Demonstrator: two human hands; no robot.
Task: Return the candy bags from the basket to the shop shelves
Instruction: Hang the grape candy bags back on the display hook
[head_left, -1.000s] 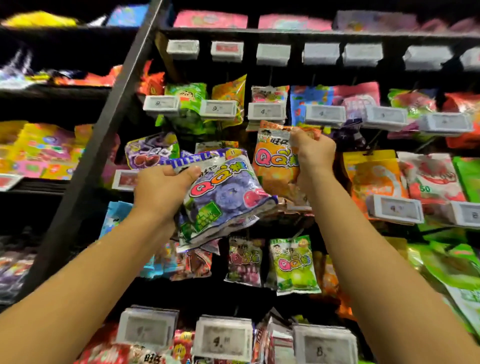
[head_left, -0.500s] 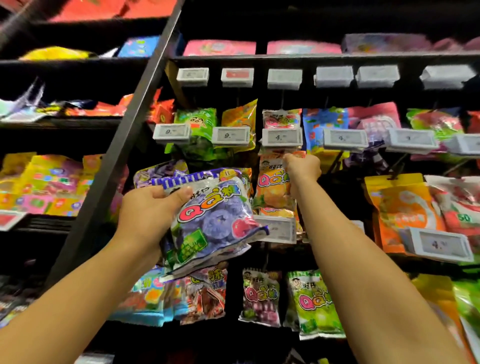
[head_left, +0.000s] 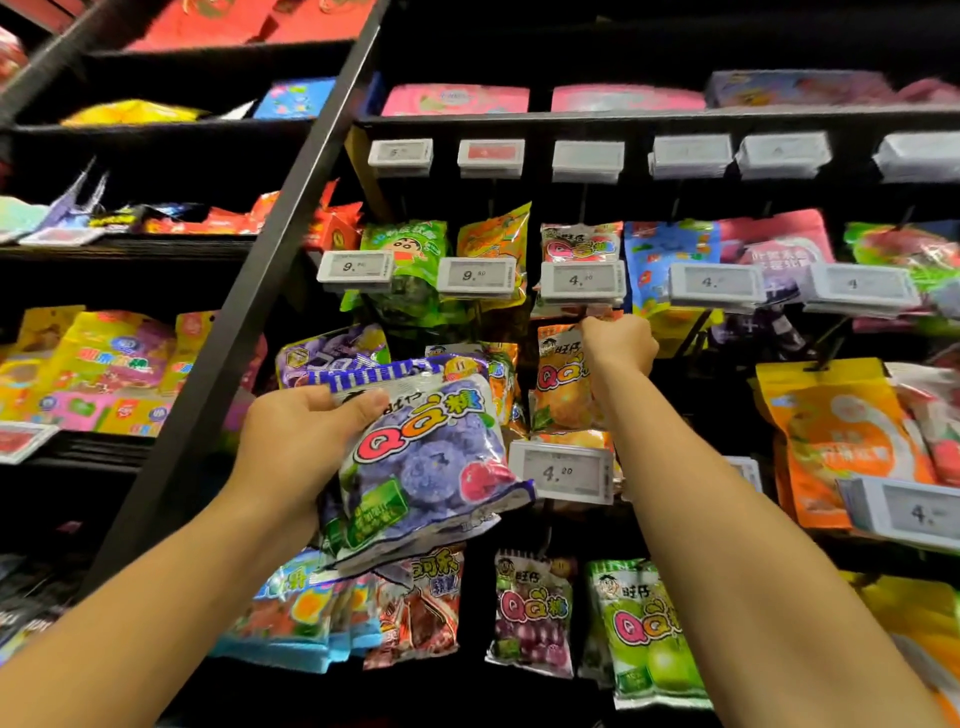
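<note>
Retail shop interior: dark shelving (head_left: 291, 218) and peg hooks carry hanging candy bags (head_left: 644, 631), each row fronted by electronic price tags (head_left: 581, 280).

"QQ" on blue bag (head_left: 426, 457), perhaps "4.20" price tag (head_left: 563, 472)

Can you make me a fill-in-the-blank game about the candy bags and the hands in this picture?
1. The left hand holds a stack of bags, and the top bag shows ____ berries.
2. The right hand is at the top of the ____ QQ bag hanging on the rack.
3. The price tag under that bag starts with the number ____.

Missing words: blue; orange; 4
</note>
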